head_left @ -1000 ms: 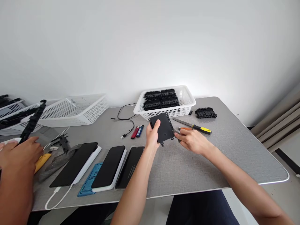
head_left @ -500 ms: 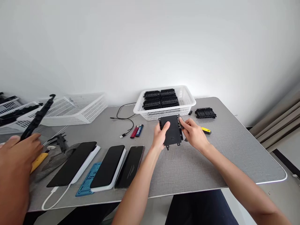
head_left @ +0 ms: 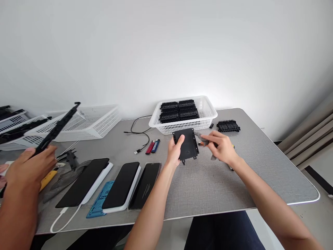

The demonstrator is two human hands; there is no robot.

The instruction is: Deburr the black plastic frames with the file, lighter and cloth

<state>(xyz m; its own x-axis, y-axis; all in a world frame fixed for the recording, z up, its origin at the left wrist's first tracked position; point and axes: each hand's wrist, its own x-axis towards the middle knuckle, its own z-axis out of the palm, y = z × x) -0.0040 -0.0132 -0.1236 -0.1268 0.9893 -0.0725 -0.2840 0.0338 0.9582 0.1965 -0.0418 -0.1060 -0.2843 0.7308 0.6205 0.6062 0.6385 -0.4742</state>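
Note:
My left hand [head_left: 174, 150] grips a flat black plastic panel [head_left: 187, 146] by its left side, thumb on its face. Small tabs and notches line the panel's edges. Just right of it, my right hand [head_left: 221, 146] is closed around a small dark-handled tool with a grey blade [head_left: 199, 134], blurred by motion. The blade is beside the panel's upper right edge; I cannot tell whether they touch. An orange-tipped item [head_left: 201, 143] lies below the blade, and a yellow end [head_left: 233, 146] shows behind my right hand, which partly hides what lies there.
A white basket [head_left: 182, 130] holds several black parts; another black part [head_left: 228, 125] lies right of it. Two lighters [head_left: 152, 147], a cable [head_left: 142, 132] and several phones [head_left: 121, 185] lie to the left. A co-worker's hand [head_left: 32, 163] holds a long black part [head_left: 58, 126] near white baskets.
My right hand has drawn the tool away from the panel's edge, slightly right. The panel has shifted a little left. The co-worker's hand and long black part have moved right.

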